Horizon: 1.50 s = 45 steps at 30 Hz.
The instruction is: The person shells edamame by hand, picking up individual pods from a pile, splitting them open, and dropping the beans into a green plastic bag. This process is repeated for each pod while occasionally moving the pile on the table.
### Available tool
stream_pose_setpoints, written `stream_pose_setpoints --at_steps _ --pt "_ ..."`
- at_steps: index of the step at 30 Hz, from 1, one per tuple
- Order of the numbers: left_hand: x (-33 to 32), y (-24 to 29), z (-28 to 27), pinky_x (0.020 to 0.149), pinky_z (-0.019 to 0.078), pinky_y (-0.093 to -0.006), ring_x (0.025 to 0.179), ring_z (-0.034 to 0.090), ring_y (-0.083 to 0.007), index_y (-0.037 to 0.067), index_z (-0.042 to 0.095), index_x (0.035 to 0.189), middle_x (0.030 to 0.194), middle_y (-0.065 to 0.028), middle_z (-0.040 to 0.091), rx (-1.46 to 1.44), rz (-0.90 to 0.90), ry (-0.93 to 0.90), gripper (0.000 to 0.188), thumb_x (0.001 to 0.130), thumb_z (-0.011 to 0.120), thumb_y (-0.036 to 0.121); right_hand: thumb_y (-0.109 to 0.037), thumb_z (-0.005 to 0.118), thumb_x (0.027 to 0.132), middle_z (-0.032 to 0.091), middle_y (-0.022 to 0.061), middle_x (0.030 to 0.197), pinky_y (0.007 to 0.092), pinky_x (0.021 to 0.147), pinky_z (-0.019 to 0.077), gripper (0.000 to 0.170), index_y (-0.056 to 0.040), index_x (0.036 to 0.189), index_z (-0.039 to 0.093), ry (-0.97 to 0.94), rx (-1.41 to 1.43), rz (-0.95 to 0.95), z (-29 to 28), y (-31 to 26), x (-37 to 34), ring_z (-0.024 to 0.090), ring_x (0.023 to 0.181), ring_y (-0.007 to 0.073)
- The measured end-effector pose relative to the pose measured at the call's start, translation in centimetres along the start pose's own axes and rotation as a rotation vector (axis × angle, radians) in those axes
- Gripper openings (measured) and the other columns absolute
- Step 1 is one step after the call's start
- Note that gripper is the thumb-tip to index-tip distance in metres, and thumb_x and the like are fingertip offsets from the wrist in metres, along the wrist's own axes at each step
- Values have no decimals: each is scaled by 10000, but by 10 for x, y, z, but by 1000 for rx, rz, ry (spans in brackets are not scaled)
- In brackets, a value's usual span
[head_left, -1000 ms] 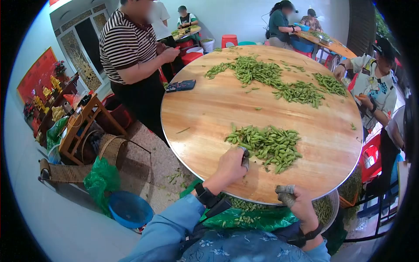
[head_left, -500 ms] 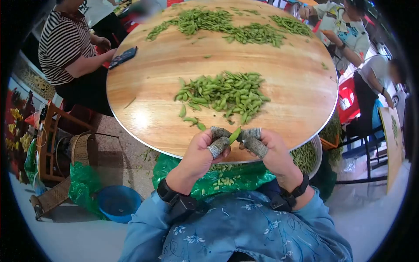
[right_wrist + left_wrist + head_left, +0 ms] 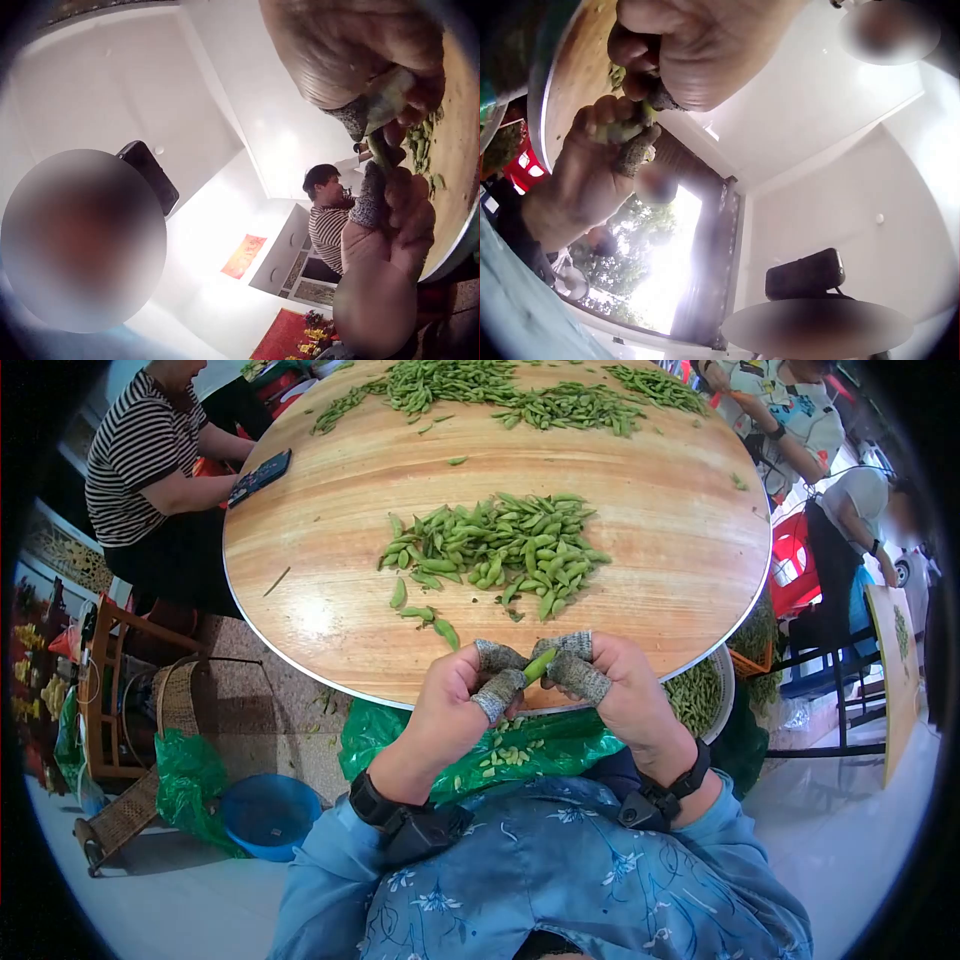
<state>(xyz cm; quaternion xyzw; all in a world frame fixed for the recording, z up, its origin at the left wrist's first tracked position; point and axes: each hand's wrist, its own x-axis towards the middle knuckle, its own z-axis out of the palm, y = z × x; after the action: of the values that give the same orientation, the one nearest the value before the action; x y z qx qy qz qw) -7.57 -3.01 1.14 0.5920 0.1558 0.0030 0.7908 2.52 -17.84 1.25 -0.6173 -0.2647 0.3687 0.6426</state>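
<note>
Between both hands, just over the near table edge, is one green pod (image 3: pixel 538 665). My left hand (image 3: pixel 452 695) pinches its left end, with grey knit covers on thumb and forefinger. The right hand (image 3: pixel 622 688), covered the same way, pinches the other end. Both hands meet at the pod in the left wrist view, the left hand (image 3: pixel 697 49) uppermost. In the right wrist view the right hand (image 3: pixel 352 56) is nearest the camera and the pod (image 3: pixel 379 152) shows partly. A heap of green pods (image 3: pixel 500 545) lies on the round wooden table (image 3: pixel 330 550) beyond the hands.
Below the table edge lies a green plastic sheet (image 3: pixel 370 735) with shelled beans on it. A basin of pods (image 3: pixel 695 698) stands at right, a blue basin (image 3: pixel 270 815) at lower left. More pods (image 3: pixel 450 385) and a phone (image 3: pixel 260 478) lie farther back. People are around the table.
From one second ago, the left hand has come back from the heap and the right hand has joined it at a pod. Since half a second ago, the hands have barely moved; the view has shifted slightly.
</note>
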Motion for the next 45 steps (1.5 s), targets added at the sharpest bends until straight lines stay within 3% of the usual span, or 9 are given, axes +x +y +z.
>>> stream_pose_setpoints --at_steps 26,35,37,38,40,44,45 --pt "-4 -2 6 550 396 -183 623 487 -64 -14 505 894 720 -17 530 26 76 54 111 784 493 -31 -106 522 815 553 -3 743 204 618 393 115 -10 858 568 34 -40 -8 2 -1 -5 479 685 66" --pt "2 -16 0 532 395 -194 614 471 -57 -6 505 892 724 -1 527 11 32 24 99 792 505 -4 -78 520 809 550 -8 743 197 624 390 90 -17 861 559 26 176 61 2 19 3 477 689 60" --pt "3 -17 2 525 412 -243 591 521 -141 -8 500 891 709 -57 554 397 283 60 126 777 534 32 -81 519 810 555 -7 751 204 622 398 94 -12 859 560 60 71 1 0 23 3 485 692 64" --pt "3 -17 2 525 412 -243 591 521 -141 -8 500 891 709 -57 554 397 283 63 126 777 534 32 -81 519 810 555 -7 751 204 622 398 94 -12 859 560 57 71 1 0 24 4 485 692 64" --pt "5 -14 2 554 427 -300 628 551 -273 -4 499 880 710 -144 561 1011 514 85 158 751 556 68 -84 517 813 567 1 775 213 631 411 105 -5 865 561 63 2 -62 1 22 3 499 698 70" --pt "5 -19 0 569 429 -320 689 532 -354 6 500 873 741 -204 547 1206 510 87 176 727 563 83 -90 513 819 577 14 797 222 660 430 118 3 873 562 -9 122 31 2 16 2 521 719 81" --pt "6 -24 -1 546 421 -318 648 535 -318 9 495 864 700 -174 538 966 477 55 149 750 543 90 -92 511 821 578 18 801 225 676 435 123 5 881 560 -37 221 42 3 18 1 527 731 84"
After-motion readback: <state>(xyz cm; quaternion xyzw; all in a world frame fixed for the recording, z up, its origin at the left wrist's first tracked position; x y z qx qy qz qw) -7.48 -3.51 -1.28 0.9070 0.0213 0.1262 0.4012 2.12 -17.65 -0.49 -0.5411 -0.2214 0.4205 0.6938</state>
